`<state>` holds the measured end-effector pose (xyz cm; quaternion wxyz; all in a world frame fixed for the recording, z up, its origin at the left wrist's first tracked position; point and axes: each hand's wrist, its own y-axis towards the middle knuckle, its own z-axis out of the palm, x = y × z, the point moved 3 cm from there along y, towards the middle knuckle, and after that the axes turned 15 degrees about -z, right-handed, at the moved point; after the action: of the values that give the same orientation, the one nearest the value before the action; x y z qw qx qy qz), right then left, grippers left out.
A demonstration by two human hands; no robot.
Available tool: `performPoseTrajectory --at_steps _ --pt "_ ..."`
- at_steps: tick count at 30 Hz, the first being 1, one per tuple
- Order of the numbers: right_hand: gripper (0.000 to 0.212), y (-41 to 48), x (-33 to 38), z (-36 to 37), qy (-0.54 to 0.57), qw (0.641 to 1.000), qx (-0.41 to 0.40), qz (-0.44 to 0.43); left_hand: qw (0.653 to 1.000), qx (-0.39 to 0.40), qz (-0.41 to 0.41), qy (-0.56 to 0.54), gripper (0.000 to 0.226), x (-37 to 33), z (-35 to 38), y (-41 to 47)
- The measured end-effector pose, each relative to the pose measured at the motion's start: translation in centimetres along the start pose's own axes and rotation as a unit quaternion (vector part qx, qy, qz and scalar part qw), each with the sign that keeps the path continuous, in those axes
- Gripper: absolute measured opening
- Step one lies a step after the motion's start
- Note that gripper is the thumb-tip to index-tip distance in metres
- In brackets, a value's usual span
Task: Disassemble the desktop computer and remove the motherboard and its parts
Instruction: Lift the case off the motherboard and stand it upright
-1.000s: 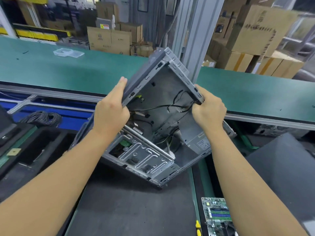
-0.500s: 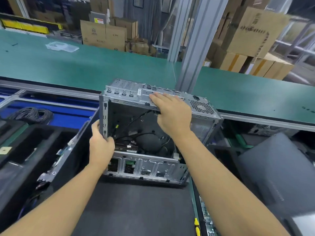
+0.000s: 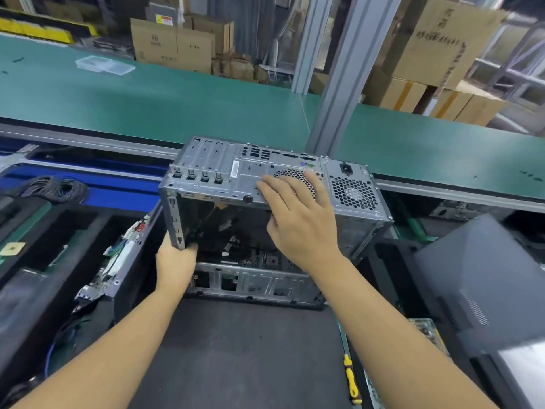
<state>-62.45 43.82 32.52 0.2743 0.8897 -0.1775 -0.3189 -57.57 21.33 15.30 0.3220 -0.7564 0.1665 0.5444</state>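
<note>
Turned the computer case since a second ago: then tilted on one corner in the air between both hands, now stood on end on the dark table, rear panel up, open side toward the camera. Shifted the right hand from the right edge to the top.

Gripping with the left hand at the lower left frame edge, fingers curled into the opening. Probably for steering the base and stopping any slide on the mat.

Right hand: flat, fingers spread, pressing down on the rear panel across the round fan grille. Judged as a steadying press, to keep a tall, hollow shell from toppling.

Inside the case: loose dark cables and a few small connectors; no board made out, though too shadowed to be sure. Green circuit board lying at the right of the table near the yellow screwdriver, mostly hidden by the right forearm; possibly the motherboard, already out. Dark side panel parked further right, clear of the working space.

Behind the case: green conveyor belt. Coil of black cable on the blue surface at left.

Judgement: late stage. Open side kept forward probably for a last look or for reaching leftover cables. Risks: sharp sheet-metal edge under the left fingers; tipping on release of the top.
</note>
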Motion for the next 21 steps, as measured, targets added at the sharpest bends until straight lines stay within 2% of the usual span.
performPoseTrajectory --at_steps 2,4,6,7,9,10,11,13,14,16,21 --pt "0.050 -0.3 0.1 -0.2 0.009 1.000 -0.009 0.017 1.000 0.007 0.002 0.007 0.030 -0.3 0.1 0.0" --pt "0.050 -1.1 0.8 -0.3 0.057 0.995 -0.063 0.044 1.000 0.013 0.002 -0.004 0.030 -0.3 0.1 0.0" --pt "0.043 -3.2 3.0 0.2 0.121 0.986 -0.109 0.038 0.999 0.032 0.005 -0.007 0.028 0.6 0.0 -0.1" --pt "0.038 -4.8 4.4 0.8 0.143 0.984 -0.099 0.028 0.999 0.044 -0.002 -0.003 0.026 1.4 -0.1 -0.3" --pt "0.028 -8.4 6.8 2.7 0.176 0.984 -0.023 0.032 0.997 0.063 -0.046 0.012 0.035 3.7 -0.2 -0.6" --pt "0.027 -10.0 7.4 3.9 0.194 0.979 0.043 0.054 0.994 0.075 -0.072 0.022 0.044 4.7 -0.2 -0.7" --pt "0.033 -11.4 7.6 5.0 0.215 0.964 0.129 0.088 0.991 0.089 -0.091 0.032 0.049 5.7 -0.2 -0.6" --pt "0.059 -13.3 7.7 7.2 0.220 0.920 0.299 0.126 0.986 0.115 -0.108 0.045 0.050 6.7 0.0 -0.3" --pt "0.069 -13.7 7.6 7.9 0.204 0.909 0.342 0.126 0.985 0.123 -0.114 0.046 0.050 6.8 0.1 0.0" --pt "0.073 -13.6 7.3 8.7 0.173 0.906 0.365 0.128 0.983 0.133 -0.119 0.038 0.052 6.8 0.3 0.4" --pt "0.065 -13.1 6.9 9.7 0.140 0.934 0.298 0.141 0.982 0.137 -0.127 0.011 0.054 7.1 0.9 0.9"
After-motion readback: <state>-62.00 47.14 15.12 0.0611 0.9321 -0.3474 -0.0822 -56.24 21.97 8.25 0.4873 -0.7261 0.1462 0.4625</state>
